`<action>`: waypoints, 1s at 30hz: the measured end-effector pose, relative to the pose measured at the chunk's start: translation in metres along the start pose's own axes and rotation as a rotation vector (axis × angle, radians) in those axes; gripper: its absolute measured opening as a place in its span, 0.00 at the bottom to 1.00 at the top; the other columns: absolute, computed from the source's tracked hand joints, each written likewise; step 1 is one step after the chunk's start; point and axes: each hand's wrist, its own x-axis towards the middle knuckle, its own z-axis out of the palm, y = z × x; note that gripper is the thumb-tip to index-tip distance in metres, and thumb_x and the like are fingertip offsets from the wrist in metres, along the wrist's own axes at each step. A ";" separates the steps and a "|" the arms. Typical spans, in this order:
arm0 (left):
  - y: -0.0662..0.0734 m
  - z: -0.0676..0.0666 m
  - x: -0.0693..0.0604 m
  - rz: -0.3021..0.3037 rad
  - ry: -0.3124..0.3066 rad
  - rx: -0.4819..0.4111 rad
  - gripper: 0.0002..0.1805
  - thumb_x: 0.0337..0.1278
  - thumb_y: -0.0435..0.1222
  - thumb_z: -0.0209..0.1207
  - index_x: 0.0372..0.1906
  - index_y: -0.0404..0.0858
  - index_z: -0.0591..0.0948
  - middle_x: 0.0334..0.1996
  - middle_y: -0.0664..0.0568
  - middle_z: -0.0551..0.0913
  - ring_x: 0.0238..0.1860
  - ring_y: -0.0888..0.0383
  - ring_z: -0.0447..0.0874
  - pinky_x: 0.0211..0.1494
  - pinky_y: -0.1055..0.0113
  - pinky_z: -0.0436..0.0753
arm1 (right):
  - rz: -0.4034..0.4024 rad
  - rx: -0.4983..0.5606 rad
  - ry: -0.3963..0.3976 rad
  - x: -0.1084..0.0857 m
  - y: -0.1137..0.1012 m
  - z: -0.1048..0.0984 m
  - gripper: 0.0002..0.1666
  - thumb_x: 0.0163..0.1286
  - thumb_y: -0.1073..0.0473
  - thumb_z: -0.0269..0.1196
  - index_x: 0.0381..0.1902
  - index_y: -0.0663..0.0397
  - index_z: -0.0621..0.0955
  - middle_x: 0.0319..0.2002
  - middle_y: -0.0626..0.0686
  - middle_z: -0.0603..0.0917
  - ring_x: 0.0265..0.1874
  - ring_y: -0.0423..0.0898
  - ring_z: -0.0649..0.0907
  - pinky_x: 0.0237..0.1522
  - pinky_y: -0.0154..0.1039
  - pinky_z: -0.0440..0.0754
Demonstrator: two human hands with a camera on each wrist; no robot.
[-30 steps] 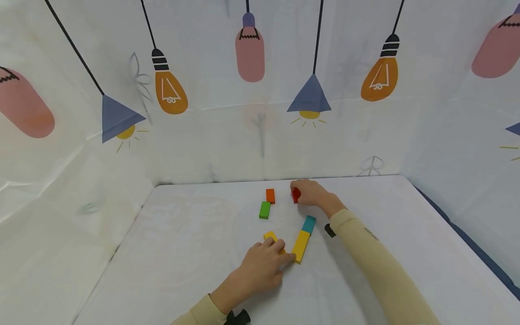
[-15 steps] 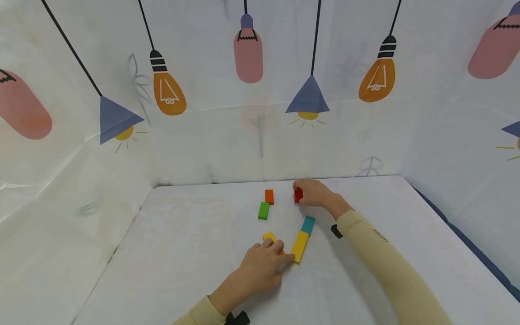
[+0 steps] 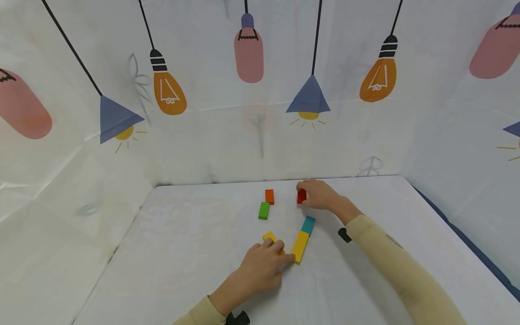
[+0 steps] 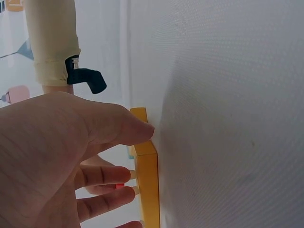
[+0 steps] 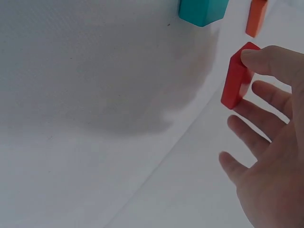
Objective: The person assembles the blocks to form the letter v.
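My right hand (image 3: 322,195) pinches a red block (image 3: 301,196) near the table's far edge. The right wrist view shows the thumb on one face of that red block (image 5: 236,80) and fingers behind it. Nearer to me, my left hand (image 3: 260,266) rests on a yellow block (image 3: 269,235), partly hidden under its fingers. Its thumb touches where this block meets the end of a second yellow block (image 3: 299,247); in the left wrist view its fingertips touch the first yellow block (image 4: 148,185). A teal block (image 3: 308,225) lies end to end with the second yellow one.
A green block (image 3: 264,210) and an orange block (image 3: 270,196) touch at their corners, left of the red one. They stand on a white-covered table (image 3: 195,253). Behind it hangs a pale curtain (image 3: 211,144) printed with lamps.
My right hand has shifted slightly to the right with the red block in its grip, and its forearm has swung right. My left hand and the other blocks stay in place.
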 end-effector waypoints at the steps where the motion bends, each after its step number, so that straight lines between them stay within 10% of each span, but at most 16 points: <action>1: 0.000 -0.001 0.000 -0.002 -0.003 -0.001 0.23 0.57 0.43 0.63 0.58 0.64 0.81 0.45 0.59 0.76 0.41 0.60 0.68 0.35 0.71 0.73 | -0.004 0.001 0.003 -0.001 0.000 0.000 0.22 0.62 0.56 0.65 0.55 0.49 0.79 0.49 0.52 0.83 0.45 0.50 0.77 0.50 0.47 0.82; 30: 0.003 -0.004 0.001 -0.006 -0.019 -0.006 0.23 0.58 0.42 0.62 0.59 0.64 0.80 0.47 0.58 0.77 0.43 0.59 0.69 0.38 0.68 0.76 | -0.076 0.005 0.069 -0.030 0.009 0.005 0.20 0.61 0.51 0.67 0.50 0.48 0.80 0.44 0.49 0.83 0.40 0.47 0.77 0.48 0.48 0.79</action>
